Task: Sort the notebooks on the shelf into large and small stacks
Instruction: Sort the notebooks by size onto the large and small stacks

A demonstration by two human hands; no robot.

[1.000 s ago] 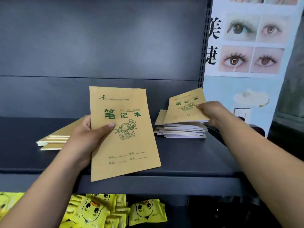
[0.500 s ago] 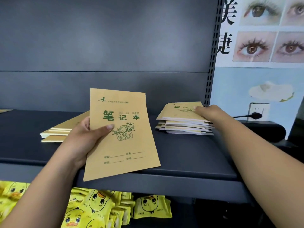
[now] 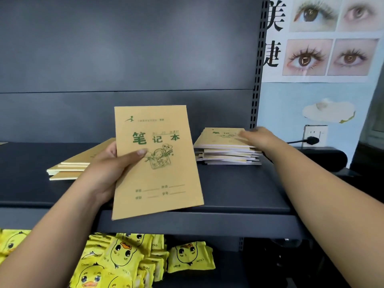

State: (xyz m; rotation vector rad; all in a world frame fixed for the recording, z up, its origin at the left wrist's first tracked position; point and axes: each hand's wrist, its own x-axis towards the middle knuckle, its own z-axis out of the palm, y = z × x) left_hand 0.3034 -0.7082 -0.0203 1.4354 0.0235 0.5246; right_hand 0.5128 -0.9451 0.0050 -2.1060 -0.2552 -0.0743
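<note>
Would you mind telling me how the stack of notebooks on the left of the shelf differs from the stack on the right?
The left stack holds a few large notebooks, untouched; the right stack holds many small ones, piled higher, with the right hand resting on top. Both have tan covers and lie flat.

On the shelf (image 3: 239, 188), the large stack (image 3: 70, 165) lies left, the small stack (image 3: 226, 149) right; the packets (image 3: 133, 258) lie below.

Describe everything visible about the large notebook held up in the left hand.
The large notebook has a tan kraft-paper cover with green printed characters, a cartoon drawing and blank form lines. It is closed, held upright and slightly tilted above the shelf's front edge. The left hand holds its left edge, thumb across the cover.
</note>
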